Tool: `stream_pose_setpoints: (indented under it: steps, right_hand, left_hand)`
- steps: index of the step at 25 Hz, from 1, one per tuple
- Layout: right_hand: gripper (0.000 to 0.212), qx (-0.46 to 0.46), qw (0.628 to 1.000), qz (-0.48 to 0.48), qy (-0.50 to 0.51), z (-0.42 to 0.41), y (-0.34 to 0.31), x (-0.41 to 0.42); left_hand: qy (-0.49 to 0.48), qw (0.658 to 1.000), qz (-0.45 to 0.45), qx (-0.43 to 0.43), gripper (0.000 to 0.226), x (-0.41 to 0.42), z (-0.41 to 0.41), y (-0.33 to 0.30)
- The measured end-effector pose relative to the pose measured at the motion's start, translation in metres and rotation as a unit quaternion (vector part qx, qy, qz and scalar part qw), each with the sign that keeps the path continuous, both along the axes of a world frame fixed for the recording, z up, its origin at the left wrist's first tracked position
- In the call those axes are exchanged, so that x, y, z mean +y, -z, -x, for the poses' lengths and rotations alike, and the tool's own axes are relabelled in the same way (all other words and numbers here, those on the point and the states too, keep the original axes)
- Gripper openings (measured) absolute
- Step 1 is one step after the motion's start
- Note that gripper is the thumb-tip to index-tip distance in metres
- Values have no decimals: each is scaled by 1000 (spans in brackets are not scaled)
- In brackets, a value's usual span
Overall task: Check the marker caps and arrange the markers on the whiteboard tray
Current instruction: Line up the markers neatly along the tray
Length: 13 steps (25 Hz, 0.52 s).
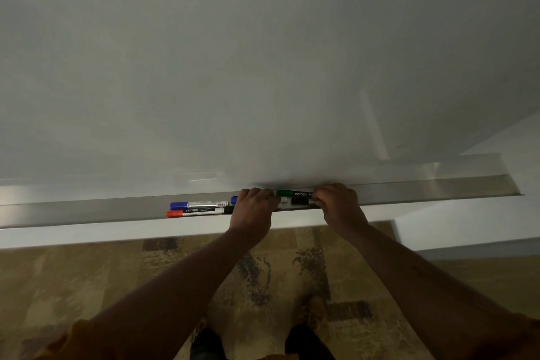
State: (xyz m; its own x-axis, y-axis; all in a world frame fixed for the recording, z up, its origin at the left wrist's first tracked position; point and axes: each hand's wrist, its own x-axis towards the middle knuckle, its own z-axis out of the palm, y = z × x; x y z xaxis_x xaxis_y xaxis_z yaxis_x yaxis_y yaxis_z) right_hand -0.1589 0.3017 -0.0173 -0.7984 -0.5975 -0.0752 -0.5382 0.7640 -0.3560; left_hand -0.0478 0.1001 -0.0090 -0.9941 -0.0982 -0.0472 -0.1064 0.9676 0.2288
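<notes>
A long metal whiteboard tray (87, 209) runs across the view under the whiteboard (263, 67). On it at the left lie a blue-capped marker (198, 204) and, in front of it, a red-capped marker (195, 211). Between my hands lie a green-capped marker (293, 193) and a black marker (299, 201) in front of it. My left hand (252, 207) has its fingers curled over the left ends of these markers. My right hand (339, 204) curls over their right ends. A second blue cap (234, 199) peeks out left of my left hand.
The tray ends at the right near a wall corner (517, 193). Below the tray is a patterned brown carpet (117, 278), with my dark shoes (304, 342) at the bottom edge.
</notes>
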Motion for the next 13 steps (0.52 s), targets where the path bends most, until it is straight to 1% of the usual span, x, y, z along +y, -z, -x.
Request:
stream_pose_setpoints:
  steps: [2,4,7,10,13]
  right_hand:
    - [30,9,1000,-9,-1,1,-2,2]
    - [39,13,1000,-21,-10,1,-2,4]
    - [32,-3,999,-41,-4,3,-2,5]
    - [24,-29,999,-42,11,4,-5,-1]
    - [21,-36,999,-40,2,0,-6,-10]
  left_hand:
    - [-7,1000,1,3,31,-1,0,1]
    - [-14,1000,10,7,26,-3,1,3]
    - [-18,1000,9,7,20,-6,3,3]
    - [-20,1000,-7,1,24,-5,5,1]
    - [-22,999,-37,-6,27,-4,5,-1]
